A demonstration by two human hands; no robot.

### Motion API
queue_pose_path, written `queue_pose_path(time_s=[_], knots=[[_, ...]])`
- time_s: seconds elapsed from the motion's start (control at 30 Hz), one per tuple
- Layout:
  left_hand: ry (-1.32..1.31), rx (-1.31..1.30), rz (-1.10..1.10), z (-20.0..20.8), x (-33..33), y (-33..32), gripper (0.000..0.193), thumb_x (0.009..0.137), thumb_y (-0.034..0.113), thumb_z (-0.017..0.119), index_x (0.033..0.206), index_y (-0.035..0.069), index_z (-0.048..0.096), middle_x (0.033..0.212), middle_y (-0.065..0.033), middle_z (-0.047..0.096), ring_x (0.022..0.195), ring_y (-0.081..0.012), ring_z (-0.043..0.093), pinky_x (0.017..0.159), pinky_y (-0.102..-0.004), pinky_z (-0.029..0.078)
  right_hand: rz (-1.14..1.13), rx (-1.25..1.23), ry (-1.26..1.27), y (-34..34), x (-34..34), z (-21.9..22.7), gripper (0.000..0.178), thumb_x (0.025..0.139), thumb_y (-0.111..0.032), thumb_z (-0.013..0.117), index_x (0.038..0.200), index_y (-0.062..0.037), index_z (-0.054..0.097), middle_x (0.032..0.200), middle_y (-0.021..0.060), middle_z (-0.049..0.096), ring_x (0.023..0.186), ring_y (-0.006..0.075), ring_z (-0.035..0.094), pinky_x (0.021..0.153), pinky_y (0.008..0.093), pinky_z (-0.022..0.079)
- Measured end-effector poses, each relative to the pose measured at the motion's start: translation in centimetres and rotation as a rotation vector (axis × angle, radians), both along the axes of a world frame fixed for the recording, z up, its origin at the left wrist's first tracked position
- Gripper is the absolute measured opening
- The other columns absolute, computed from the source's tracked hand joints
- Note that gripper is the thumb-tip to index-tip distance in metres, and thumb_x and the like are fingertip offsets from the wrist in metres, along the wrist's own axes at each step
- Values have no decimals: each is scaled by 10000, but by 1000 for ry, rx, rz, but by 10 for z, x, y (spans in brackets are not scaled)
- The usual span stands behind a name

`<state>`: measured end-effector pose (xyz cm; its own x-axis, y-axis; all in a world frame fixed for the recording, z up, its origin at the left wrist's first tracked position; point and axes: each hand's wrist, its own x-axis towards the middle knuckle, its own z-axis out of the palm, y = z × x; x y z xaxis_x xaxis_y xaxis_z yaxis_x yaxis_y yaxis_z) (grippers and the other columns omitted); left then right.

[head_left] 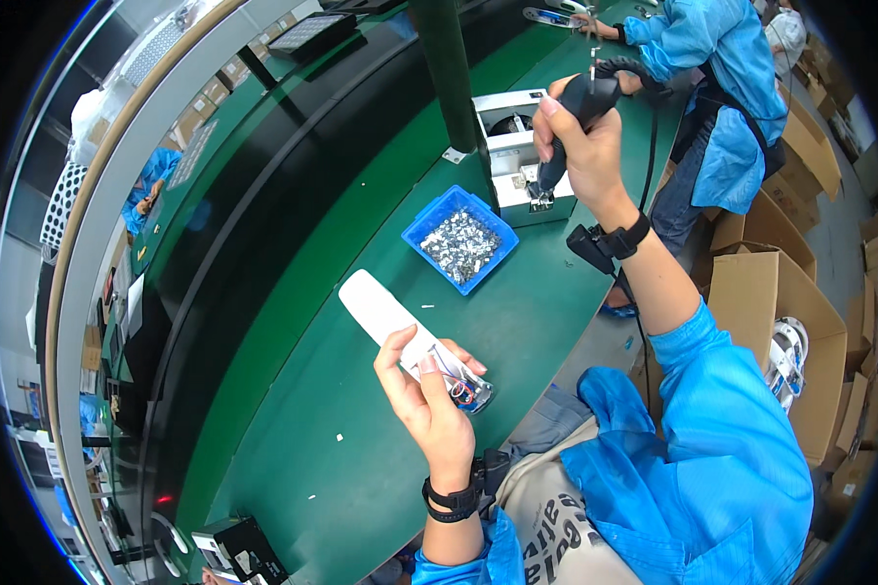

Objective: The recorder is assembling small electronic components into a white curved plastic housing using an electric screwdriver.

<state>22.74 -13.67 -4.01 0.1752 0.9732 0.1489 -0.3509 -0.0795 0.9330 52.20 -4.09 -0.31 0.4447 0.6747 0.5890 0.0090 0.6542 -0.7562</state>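
The left hand (pixel 437 409) is wrapped around a long, narrow white plastic casing (pixel 379 308), thumb across its upper face and fingertips curled against both long sides. The casing is the palest thing near the fingers: smooth and plain where it extends beyond them, ending in a rounded tip up and to the left. Just to the right of the thumb, its other end is open, baring thin wires (pixel 458 388), some of them red, and dark inner parts too small to make out. The casing slants over the green tabletop (pixel 351 400); whether its underside touches the surface I cannot tell.

The right hand (pixel 585 146) has its fingers closed round the body of a black electric screwdriver (pixel 589 97), well apart from the casing. The tool slants down below those fingers, its tip at the front of a pale boxy screw feeder (pixel 513 143); whether they touch is unclear. Between the two hands, beyond the left fingertips, sits a blue plastic bin (pixel 417 238) holding a heap of small silvery metal parts (pixel 461 246).
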Motion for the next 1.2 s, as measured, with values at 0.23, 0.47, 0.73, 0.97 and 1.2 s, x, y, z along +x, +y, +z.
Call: queue_pose_path(time_s=[0.23, 0.47, 0.73, 0.97, 1.2], knots=[[35, -6, 36, 1, 3, -1, 337, 1105, 77, 405, 1442, 87, 422, 892, -159, 654, 721, -218, 654, 699, -351, 562, -5, -61, -54, 14, 0, -14, 199, 1032, -157, 729, 931, -46, 599, 694, -12, 590, 564, 65, 536, 526, 251, 416], [7, -11, 10, 3, 3, -2, 401, 1058, 15, 472, 1449, 88, 414, 929, -156, 659, 751, -218, 666, 712, -345, 562, 49, -172, 50, -1, 3, -4, 192, 1034, -187, 712, 1002, -38, 596, 691, 8, 582, 547, 92, 534, 517, 267, 418], [-16, -1, -47, 3, 0, -1, 426, 1052, 3, 503, 1460, 86, 409, 965, -145, 664, 789, -210, 669, 739, -340, 559, 322, 32, 231, -50, -45, 51, 211, 1083, -271, 570, 1019, -81, 503, 726, 41, 512, 541, 120, 487, 527, 289, 424], [-4, -13, -69, 0, 2, 2, 424, 1066, -29, 507, 1464, 82, 413, 970, -127, 664, 820, -190, 666, 767, -336, 559, 638, 237, 232, -63, -117, 79, 235, 1116, -332, 510, 1090, -103, 467, 688, 55, 506, 474, 146, 466, 458, 301, 419], [-30, -16, -93, -3, -1, 2, 407, 1085, 12, 544, 1465, 67, 409, 1007, -130, 678, 849, -177, 673, 771, -323, 563, 736, 222, 141, -56, -140, 74, 259, 1095, -317, 580, 1091, -91, 453, 687, 83, 535, 487, 164, 496, 448, 302, 429]])
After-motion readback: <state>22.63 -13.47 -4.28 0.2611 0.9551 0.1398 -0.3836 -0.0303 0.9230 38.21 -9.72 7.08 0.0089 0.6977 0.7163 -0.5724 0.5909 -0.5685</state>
